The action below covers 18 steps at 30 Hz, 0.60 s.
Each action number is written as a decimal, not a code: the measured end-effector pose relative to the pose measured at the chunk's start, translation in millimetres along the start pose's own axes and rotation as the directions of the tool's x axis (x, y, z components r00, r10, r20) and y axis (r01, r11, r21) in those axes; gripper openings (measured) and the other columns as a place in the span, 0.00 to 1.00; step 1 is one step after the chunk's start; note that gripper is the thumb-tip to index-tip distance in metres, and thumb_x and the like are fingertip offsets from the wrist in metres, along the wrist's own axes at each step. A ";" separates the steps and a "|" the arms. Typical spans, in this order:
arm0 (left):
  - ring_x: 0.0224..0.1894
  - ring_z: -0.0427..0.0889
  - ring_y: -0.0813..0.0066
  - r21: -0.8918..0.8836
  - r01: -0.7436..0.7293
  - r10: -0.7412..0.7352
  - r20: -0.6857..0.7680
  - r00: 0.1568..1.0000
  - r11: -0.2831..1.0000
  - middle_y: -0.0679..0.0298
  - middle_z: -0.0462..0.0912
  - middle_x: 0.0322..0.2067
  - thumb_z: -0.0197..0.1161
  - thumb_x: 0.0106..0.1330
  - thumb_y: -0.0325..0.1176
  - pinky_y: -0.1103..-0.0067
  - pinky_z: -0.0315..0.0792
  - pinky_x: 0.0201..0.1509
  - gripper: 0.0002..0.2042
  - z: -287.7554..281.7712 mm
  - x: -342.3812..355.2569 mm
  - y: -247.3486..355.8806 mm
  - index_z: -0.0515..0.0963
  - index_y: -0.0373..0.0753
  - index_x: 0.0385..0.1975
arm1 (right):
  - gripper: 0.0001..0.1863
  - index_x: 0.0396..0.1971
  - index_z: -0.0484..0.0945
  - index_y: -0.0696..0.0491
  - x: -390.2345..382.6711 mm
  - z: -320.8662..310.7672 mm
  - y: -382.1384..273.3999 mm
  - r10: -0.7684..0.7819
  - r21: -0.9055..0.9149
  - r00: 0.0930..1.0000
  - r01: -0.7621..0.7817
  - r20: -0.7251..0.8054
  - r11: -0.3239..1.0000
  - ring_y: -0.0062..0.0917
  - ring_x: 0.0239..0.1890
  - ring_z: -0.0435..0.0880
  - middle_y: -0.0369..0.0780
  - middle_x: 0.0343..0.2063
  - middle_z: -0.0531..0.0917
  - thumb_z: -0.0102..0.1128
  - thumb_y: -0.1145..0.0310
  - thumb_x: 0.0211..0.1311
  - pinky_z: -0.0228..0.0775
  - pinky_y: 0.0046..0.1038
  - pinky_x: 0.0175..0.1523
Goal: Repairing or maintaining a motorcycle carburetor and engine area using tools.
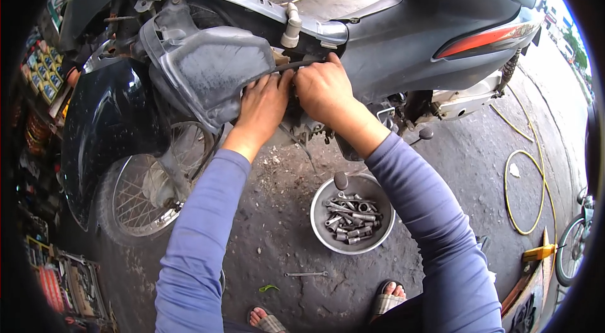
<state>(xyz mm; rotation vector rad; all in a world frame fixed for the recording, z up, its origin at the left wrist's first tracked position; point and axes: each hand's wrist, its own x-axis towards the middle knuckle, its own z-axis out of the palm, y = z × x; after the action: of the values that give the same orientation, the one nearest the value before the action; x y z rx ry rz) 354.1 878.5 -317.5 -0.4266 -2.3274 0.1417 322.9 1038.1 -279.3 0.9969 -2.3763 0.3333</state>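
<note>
Head view, upper centre: left hand (pixel 261 107), right hand (pixel 324 90), fingers curled at thin black rubbery hose (pixel 292 66); closure hidden, cannot tell. Hard pull could cause slip or tear.

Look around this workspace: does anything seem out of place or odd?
A single wrench lies on the ground, outside the metal bowl where many tools are heaped, so it looks stray. Pale debris is also scattered beneath the motorbike, like spilled dirt.
</note>
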 end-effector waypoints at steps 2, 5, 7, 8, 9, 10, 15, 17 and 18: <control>0.49 0.76 0.63 0.020 0.006 -0.006 0.015 1.000 1.000 0.61 0.79 0.40 0.50 0.64 0.28 0.68 0.68 0.54 0.16 1.1 0.5 -0.1 0.72 0.40 0.52 | 0.06 0.18 0.79 0.50 -0.8 2.2 0.7 -0.011 -0.021 1.000 0.010 -0.027 1.000 0.39 0.33 0.82 0.42 0.23 0.82 0.55 0.70 0.50 0.64 0.48 0.57; 0.48 0.77 0.64 0.069 -0.021 0.022 -0.019 1.000 0.997 0.61 0.79 0.39 0.50 0.64 0.29 0.68 0.69 0.53 0.15 0.5 1.5 -0.4 0.73 0.39 0.50 | 0.07 0.18 0.80 0.50 -1.2 4.7 1.6 -0.022 -0.019 0.997 0.021 -0.074 1.000 0.38 0.32 0.83 0.42 0.22 0.83 0.53 0.70 0.50 0.65 0.46 0.57; 0.56 0.71 0.60 -0.005 0.065 -0.063 0.174 0.983 0.998 0.56 0.76 0.48 0.50 0.62 0.25 0.66 0.61 0.62 0.18 -0.9 2.0 -0.4 0.69 0.35 0.53 | 0.09 0.17 0.81 0.50 -1.3 5.3 1.6 -0.022 -0.009 0.992 0.021 -0.124 1.000 0.38 0.30 0.84 0.43 0.21 0.83 0.52 0.70 0.49 0.66 0.44 0.57; 0.56 0.71 0.60 -0.007 0.059 -0.057 0.152 0.987 0.998 0.56 0.76 0.48 0.50 0.62 0.25 0.66 0.61 0.62 0.18 -1.4 1.8 -0.3 0.69 0.35 0.53 | 0.08 0.17 0.81 0.50 -1.4 5.5 1.4 -0.026 -0.012 0.992 0.025 -0.124 1.000 0.38 0.30 0.84 0.43 0.21 0.83 0.52 0.70 0.49 0.66 0.44 0.56; 0.56 0.72 0.60 -0.011 0.033 -0.031 0.117 0.993 0.999 0.56 0.76 0.48 0.50 0.62 0.25 0.66 0.62 0.62 0.18 -1.5 1.4 0.1 0.69 0.35 0.53 | 0.08 0.16 0.80 0.50 -1.6 5.5 1.2 -0.026 -0.008 0.998 0.025 -0.057 1.000 0.38 0.30 0.84 0.43 0.21 0.83 0.53 0.71 0.49 0.66 0.45 0.56; 0.55 0.72 0.60 -0.007 0.039 -0.037 0.119 0.992 0.999 0.57 0.77 0.48 0.50 0.62 0.26 0.67 0.63 0.61 0.18 -0.9 1.0 0.2 0.69 0.35 0.53 | 0.08 0.16 0.80 0.50 -1.2 5.4 1.2 -0.035 -0.019 0.991 0.033 -0.126 0.999 0.38 0.30 0.84 0.43 0.21 0.83 0.53 0.71 0.49 0.66 0.45 0.56; 0.48 0.77 0.63 0.044 0.005 -0.005 -0.004 1.000 0.999 0.60 0.80 0.40 0.51 0.64 0.30 0.68 0.69 0.53 0.16 6.2 1.0 -2.7 0.73 0.40 0.51 | 0.08 0.16 0.80 0.50 -1.7 5.9 1.3 -0.045 -0.032 0.994 0.042 -0.103 0.999 0.37 0.29 0.83 0.43 0.21 0.83 0.52 0.70 0.50 0.66 0.46 0.55; 0.48 0.77 0.64 0.082 0.018 -0.020 0.029 0.999 0.996 0.60 0.80 0.41 0.50 0.64 0.30 0.68 0.69 0.54 0.16 4.7 2.4 -2.6 0.73 0.40 0.51 | 0.08 0.17 0.80 0.50 -1.1 6.4 1.8 -0.039 -0.057 0.998 0.036 -0.051 0.998 0.37 0.29 0.83 0.43 0.21 0.83 0.52 0.70 0.50 0.67 0.46 0.54; 0.49 0.77 0.63 0.042 0.028 -0.029 0.007 1.000 0.999 0.60 0.80 0.41 0.50 0.64 0.30 0.68 0.69 0.54 0.16 1.8 2.3 -0.5 0.73 0.40 0.51 | 0.08 0.17 0.79 0.50 -0.5 6.9 1.7 -0.040 -0.065 0.997 0.036 -0.065 0.997 0.37 0.29 0.83 0.43 0.20 0.82 0.52 0.70 0.50 0.67 0.46 0.54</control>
<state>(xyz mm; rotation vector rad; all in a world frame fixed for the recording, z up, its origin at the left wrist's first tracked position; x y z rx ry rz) 351.1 878.8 -317.1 -0.3723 -2.3328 0.1789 319.4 1036.7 -285.3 0.9856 -2.2912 0.2702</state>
